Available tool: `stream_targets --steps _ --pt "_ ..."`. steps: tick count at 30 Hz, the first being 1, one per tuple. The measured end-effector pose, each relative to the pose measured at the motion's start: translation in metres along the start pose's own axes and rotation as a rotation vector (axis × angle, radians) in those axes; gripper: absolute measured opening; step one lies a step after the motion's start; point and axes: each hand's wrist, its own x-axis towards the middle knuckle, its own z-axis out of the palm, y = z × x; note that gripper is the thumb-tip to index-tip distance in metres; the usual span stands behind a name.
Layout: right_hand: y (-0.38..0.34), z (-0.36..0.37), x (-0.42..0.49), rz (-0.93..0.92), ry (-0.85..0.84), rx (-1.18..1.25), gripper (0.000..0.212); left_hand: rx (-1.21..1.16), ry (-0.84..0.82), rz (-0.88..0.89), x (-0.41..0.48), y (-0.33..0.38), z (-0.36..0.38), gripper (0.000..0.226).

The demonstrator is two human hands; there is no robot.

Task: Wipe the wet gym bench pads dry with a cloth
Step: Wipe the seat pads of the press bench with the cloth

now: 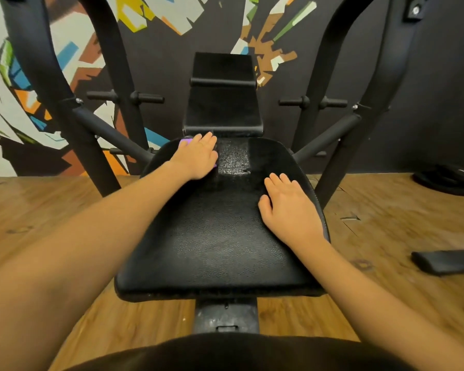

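Note:
A black padded seat [220,236] of a gym bench fills the middle of the view, with a black back pad [223,103] rising behind it. Wet beads glisten on the seat's far middle strip [233,159]. My left hand [197,158] presses flat on a purple cloth [186,141] at the seat's far left corner; only a small edge of the cloth shows beyond the fingers. My right hand [288,202] rests flat, fingers straight, on the right side of the seat.
Black curved frame arms [51,76] stand on both sides of the bench, with peg handles [145,97] sticking out. A wooden floor [386,223] surrounds it. A dark flat object [445,261] lies on the floor at right, weight plates [447,180] further back.

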Motion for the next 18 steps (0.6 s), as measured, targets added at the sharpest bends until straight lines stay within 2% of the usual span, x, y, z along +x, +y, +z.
stream_targets --steps 5,11,15,18 --pt "-0.002 -0.002 -0.001 0.003 0.005 0.023 0.03 -0.007 -0.017 -0.046 0.004 0.005 -0.003 0.056" --pt "0.0 -0.005 -0.001 0.004 -0.014 0.006 0.028 -0.071 0.03 0.056 -0.11 0.024 0.002 0.054" --pt "-0.001 -0.006 -0.002 0.015 -0.03 0.005 0.033 -0.039 -0.007 0.036 -0.182 0.037 0.014 0.079" --pt "-0.002 -0.005 -0.001 0.022 -0.035 0.008 0.034 -0.021 0.016 0.017 -0.175 0.035 0.019 0.081"
